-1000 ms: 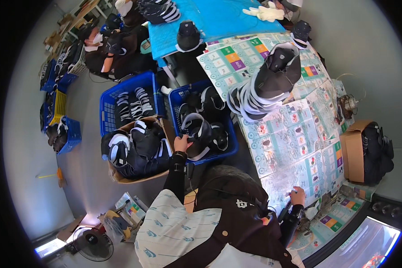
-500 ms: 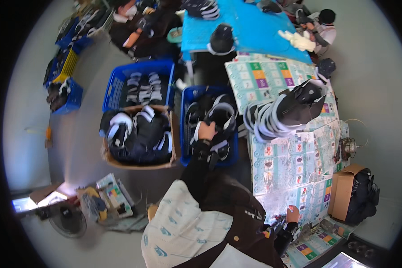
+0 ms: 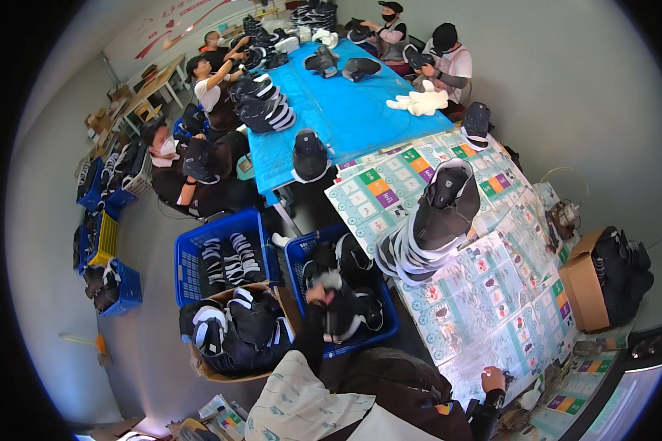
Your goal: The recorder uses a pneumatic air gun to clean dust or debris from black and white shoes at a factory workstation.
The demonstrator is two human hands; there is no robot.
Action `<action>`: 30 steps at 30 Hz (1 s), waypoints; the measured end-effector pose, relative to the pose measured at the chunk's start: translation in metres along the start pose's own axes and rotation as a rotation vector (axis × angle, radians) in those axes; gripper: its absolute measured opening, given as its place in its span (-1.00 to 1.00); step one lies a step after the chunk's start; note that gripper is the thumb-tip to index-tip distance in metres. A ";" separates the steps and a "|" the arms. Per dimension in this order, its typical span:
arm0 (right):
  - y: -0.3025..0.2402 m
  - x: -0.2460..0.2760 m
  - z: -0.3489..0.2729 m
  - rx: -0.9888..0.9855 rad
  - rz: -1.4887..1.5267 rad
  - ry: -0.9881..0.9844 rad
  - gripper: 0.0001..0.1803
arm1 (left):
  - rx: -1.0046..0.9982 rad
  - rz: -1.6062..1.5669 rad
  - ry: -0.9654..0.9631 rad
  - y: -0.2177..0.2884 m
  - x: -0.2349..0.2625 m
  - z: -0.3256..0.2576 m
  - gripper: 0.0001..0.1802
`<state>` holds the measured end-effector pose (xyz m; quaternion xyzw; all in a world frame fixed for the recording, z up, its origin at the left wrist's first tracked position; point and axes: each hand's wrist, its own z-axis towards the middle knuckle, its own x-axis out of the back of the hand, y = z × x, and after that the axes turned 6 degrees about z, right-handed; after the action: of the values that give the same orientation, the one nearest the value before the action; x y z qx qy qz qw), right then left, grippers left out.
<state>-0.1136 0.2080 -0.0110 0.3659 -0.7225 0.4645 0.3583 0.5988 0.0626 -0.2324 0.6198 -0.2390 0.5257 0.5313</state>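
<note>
Over the blue crate (image 3: 394, 323) in front of me, my left hand (image 3: 316, 293) is closed on a black shoe upper (image 3: 342, 312) with a pale edge; both are smeared by motion. Other black shoe uppers lie in that crate around it. My right hand (image 3: 493, 379) rests low at the near edge of the paper-covered table (image 3: 485, 323), its fingers curled; whether something small is in them is hidden. Farther up this table stands a leaning stack of nested black shoe uppers (image 3: 449, 209) with pale edges, apart from both hands.
Left of the crate are a cardboard box of shoe uppers (image 3: 250, 323) and another blue crate (image 3: 187, 264). A carton (image 3: 585, 287) stands at the right. Several people work around the blue table (image 3: 338, 110), which holds shoes and white gloves (image 3: 419, 103).
The view has tilted up, showing more of the far table and people. My left hand has moved toward the crate's left side with a shoe upper. My right hand stays by the table's near edge.
</note>
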 end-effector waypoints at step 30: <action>-0.178 -0.034 0.029 -0.038 -0.039 -0.512 -0.72 | 0.188 0.168 -0.895 -0.190 -0.207 -0.072 -0.64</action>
<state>0.0509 0.1341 0.0233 0.4785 -0.7910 0.3363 0.1794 0.6638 0.1353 -0.5058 0.8098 -0.4453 0.2672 0.2730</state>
